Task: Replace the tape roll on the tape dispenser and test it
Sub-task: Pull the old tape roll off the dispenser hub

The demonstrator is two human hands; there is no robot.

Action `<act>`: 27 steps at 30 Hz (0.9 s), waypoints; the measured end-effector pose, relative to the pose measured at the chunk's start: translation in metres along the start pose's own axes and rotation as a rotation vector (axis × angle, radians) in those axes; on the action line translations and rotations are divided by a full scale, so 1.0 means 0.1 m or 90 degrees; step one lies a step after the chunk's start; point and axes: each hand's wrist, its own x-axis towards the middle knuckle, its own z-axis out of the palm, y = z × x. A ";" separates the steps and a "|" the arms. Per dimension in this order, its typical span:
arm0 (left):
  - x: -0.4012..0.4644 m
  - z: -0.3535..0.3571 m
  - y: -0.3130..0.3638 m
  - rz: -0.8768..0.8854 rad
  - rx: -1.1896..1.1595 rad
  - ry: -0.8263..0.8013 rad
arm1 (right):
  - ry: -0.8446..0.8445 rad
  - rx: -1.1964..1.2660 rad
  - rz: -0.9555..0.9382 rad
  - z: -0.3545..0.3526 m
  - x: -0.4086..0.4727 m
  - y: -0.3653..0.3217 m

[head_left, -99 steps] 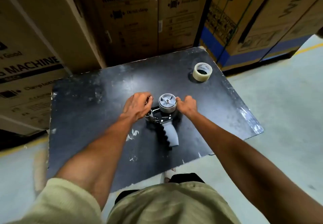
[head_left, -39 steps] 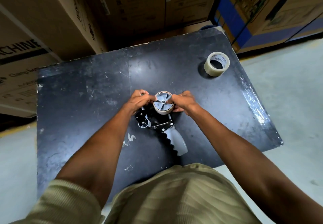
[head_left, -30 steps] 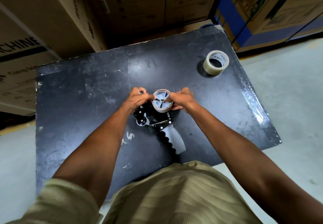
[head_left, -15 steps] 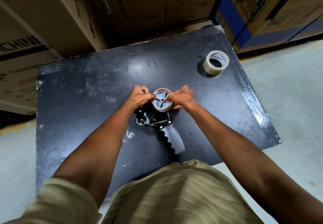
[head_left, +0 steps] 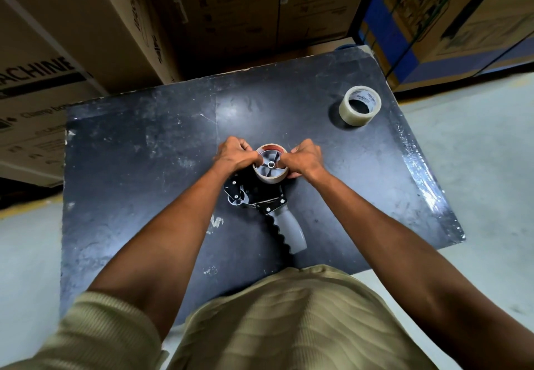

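Cardboard boxes [head_left: 95, 51] wall the far side of a scuffed black table [head_left: 130, 167], where the left hand [head_left: 235, 155] and right hand [head_left: 303, 158] pinch, fingers curled tight, what seems an empty tape core [head_left: 270, 164] on the dispenser [head_left: 260, 196], with a fresh tape roll [head_left: 359, 105] well right of it.

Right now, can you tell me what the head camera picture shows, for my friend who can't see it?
Two bare hands, left hand and right hand, grip a nearly empty cardboard tape core on the grey spoked wheel of a black tape dispenser with a grey handle, lying on a scuffed black table. A full clear tape roll sits far right; cardboard boxes stand behind.
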 end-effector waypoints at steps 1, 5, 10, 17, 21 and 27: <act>0.00 0.00 0.00 -0.005 -0.007 -0.009 | -0.006 0.003 0.002 -0.01 -0.02 -0.01; -0.07 -0.07 0.00 -0.009 0.023 -0.100 | -0.037 0.000 0.001 -0.02 -0.05 -0.02; -0.08 -0.07 -0.06 -0.001 0.041 -0.100 | -0.004 0.006 -0.025 -0.02 -0.07 0.01; -0.21 -0.06 0.06 0.000 0.042 -0.041 | 0.032 -0.010 -0.032 0.03 0.03 0.08; -0.25 -0.06 0.12 -0.011 0.067 -0.005 | 0.027 -0.023 -0.040 0.05 0.15 0.16; -0.20 -0.04 0.07 -0.009 0.064 -0.009 | -0.004 -0.029 -0.062 -0.02 0.01 0.10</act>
